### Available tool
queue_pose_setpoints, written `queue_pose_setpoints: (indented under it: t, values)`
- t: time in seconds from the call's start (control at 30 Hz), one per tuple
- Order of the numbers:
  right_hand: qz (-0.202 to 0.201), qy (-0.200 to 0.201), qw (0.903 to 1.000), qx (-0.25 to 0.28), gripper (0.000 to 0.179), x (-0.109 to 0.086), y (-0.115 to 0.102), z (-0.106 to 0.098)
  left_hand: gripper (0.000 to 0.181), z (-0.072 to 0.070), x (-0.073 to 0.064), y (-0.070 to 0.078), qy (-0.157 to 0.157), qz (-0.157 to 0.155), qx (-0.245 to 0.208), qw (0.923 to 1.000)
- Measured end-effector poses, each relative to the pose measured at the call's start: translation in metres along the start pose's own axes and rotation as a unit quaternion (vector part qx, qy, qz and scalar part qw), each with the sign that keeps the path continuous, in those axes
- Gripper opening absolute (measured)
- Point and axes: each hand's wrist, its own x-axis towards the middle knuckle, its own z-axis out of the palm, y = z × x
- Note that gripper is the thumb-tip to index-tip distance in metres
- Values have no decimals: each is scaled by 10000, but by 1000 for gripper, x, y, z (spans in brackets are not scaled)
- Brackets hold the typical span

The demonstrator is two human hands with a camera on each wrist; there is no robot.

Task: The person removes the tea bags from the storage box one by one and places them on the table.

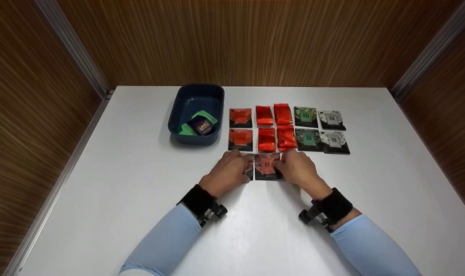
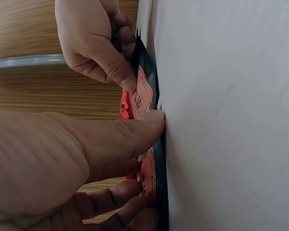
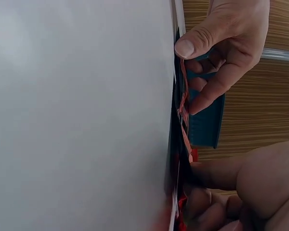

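Observation:
Two flat pink-and-black packets lie side by side on the white table, in front of the other packets. My left hand covers most of the left pink-and-black packet. Its thumb lies fairly straight at the near edge, as the left wrist view shows, and its fingertips touch the packet's face. At the right side of the right pink-and-black packet, my right hand pinches the edge, thumb on the printed face and the other fingers curled by the side. Part of that edge is hidden under the fingers.
Behind the hands are two orange-and-black packets, several shiny red pouches, two green-and-black packets and two white-and-black packets. A dark blue bin at back left holds green packets and a dark packet. Wood-grain panels enclose the table.

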Motion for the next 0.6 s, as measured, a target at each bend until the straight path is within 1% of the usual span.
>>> queue_pose_setpoints:
  t: [0.13,0.3,0.4,0.5,0.57,0.6]
  values:
    - [60,-108,9998,-139,32,1,-1,0,58,0,0,1,-42,-26,-22,10000]
    - [29,-103,9996,-252,30,1,0,-2,62,0,0,1,-53,-26,-4,10000]
    - [-2,-10,9996,-296,28,0,0,-4,64,-1,0,2,-63,-30,12,10000]
    - [-11,134,9996,-256,31,-1,-2,-6,67,-1,-1,2,-69,-11,-14,10000]
    - [-20,210,9996,-180,35,-1,-4,-8,66,-3,-2,3,-44,55,-58,10000]
    - [-35,213,9997,-135,36,-1,-5,-8,62,-5,-2,2,-21,120,-74,9999]
